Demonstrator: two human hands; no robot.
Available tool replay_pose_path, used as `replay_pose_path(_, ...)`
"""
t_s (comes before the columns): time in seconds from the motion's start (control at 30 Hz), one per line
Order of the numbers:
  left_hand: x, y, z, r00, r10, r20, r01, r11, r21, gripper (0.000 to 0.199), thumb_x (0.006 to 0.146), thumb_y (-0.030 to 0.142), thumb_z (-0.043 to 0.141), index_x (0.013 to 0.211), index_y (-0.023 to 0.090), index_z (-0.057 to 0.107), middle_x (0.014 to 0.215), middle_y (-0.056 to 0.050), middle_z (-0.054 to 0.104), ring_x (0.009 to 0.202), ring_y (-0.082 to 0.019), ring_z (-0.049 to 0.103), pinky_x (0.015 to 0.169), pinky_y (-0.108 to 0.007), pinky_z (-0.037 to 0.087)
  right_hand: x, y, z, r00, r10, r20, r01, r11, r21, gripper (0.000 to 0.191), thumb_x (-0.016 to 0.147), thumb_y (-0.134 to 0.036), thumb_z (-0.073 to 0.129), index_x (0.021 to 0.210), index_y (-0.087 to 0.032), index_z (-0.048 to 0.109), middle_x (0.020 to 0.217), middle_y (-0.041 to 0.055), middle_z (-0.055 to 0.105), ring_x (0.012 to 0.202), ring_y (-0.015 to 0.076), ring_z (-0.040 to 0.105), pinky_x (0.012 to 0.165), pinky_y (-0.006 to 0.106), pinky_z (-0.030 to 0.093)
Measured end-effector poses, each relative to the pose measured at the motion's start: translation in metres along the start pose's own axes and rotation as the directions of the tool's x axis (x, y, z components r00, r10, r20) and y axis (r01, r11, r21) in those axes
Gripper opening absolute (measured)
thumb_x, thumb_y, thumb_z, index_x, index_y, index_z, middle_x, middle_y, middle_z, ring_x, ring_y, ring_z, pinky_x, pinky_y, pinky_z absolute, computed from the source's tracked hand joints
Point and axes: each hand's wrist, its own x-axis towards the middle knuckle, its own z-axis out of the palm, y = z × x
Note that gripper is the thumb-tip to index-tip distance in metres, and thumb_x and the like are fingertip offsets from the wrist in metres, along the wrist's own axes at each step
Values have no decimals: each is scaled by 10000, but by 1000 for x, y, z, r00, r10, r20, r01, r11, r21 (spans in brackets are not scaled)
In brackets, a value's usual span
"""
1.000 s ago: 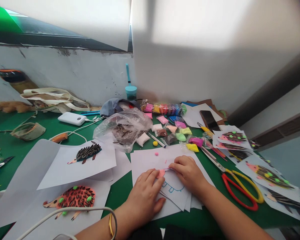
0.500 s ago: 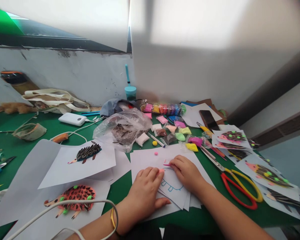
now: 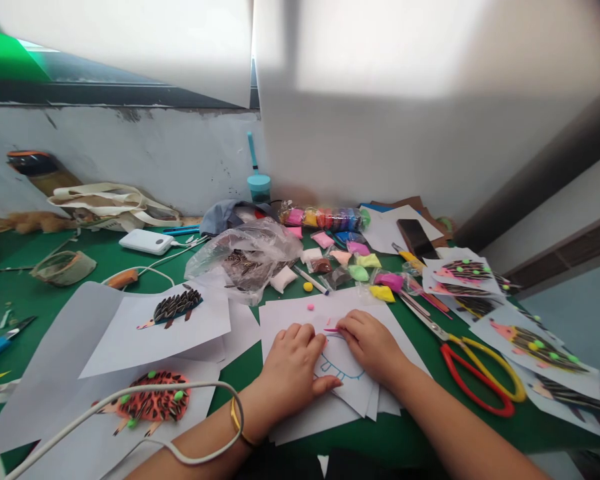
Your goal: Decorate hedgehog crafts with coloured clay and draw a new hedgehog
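My left hand (image 3: 294,363) lies on a sheet of white paper (image 3: 285,312), thumb apart and fingertips over a bit of pink clay (image 3: 325,341) that is mostly hidden. Between the thumb and fingers of my right hand (image 3: 373,347) is a thin pink clay tool (image 3: 332,330), its point toward the left hand. Under both hands is a blue line drawing (image 3: 341,371) with a curved belly and short legs. A small pink ball (image 3: 311,307) and a pink sliver sit farther up the sheet.
Red-and-yellow scissors (image 3: 475,363) lie right of the paper. Seed-covered hedgehog pictures (image 3: 177,305) flank it on both sides. Behind are a plastic bag of seeds (image 3: 245,260), several clay packets (image 3: 360,272), a marker (image 3: 313,280) and a phone (image 3: 417,238). A white cable (image 3: 200,385) loops over my left forearm.
My left hand has slid slightly up the paper, covering more of the pink clay. The right hand with the pink tool stays almost in place. The view has shifted a little.
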Motion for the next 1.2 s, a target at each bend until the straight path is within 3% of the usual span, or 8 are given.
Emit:
replay_pose_path(0.23, 3, -8, 1, 999, -23, -47, 17, 993, -117, 494, 786, 482, 720, 1172, 213, 573, 1105, -75, 577, 1020, -267, 527, 886, -439, 468, -1, 1, 1, 1000, -5, -6, 6, 1000, 20, 178, 932, -137, 495, 948, -196, 661, 906, 52, 615, 862, 190, 564, 777, 325, 454)
replay_pose_path(0.43, -5, -23, 0, 994, 58, -95, -78, 970, -231, 115, 864, 223, 621, 971, 221, 664, 1108, -60, 634, 1006, -210, 595, 881, -360, 505, -5, 2, -5, 996, -78, -44, 81, 994, 69, 170, 902, -145, 553, 954, -228, 692, 930, 48, 637, 882, 189, 579, 790, 341, 427)
replay_pose_path(0.7, -21, -22, -3, 975, 167, -145, -186, 974, -126, 187, 904, 248, 570, 1014, 264, 720, 1225, -90, 610, 1073, -238, 600, 889, -393, 522, -6, -6, -12, 969, -247, -18, 246, 968, -44, 121, 918, -244, 603, 890, -251, 721, 857, 31, 627, 841, 177, 545, 788, 353, 337)
replay_pose_path(0.93, -21, -20, -5, 978, 146, -150, -171, 970, -173, 112, 869, 212, 600, 923, 222, 698, 1074, -90, 579, 1040, -234, 550, 891, -384, 514, -4, -10, -9, 975, -218, -27, 217, 975, -49, 154, 925, -163, 563, 995, -236, 680, 907, 42, 655, 880, 195, 539, 813, 364, 329)
replay_pose_path(1.07, -22, -17, -3, 981, 119, -151, -143, 977, -159, 179, 847, 181, 609, 1010, 228, 666, 1055, -83, 568, 992, -223, 543, 854, -373, 522, -2, -12, -9, 983, -186, 4, 185, 980, -73, 136, 933, -170, 546, 941, -224, 669, 913, 46, 653, 888, 199, 537, 816, 364, 333)
replay_pose_path(1.2, -24, -18, 0, 975, 130, -181, -156, 978, -136, 134, 839, 200, 633, 959, 236, 680, 1064, -79, 579, 1020, -234, 551, 871, -391, 516, -2, -11, -9, 985, -175, -6, 174, 981, -83, 131, 927, -161, 552, 912, -227, 663, 914, 42, 657, 893, 201, 544, 818, 367, 337)
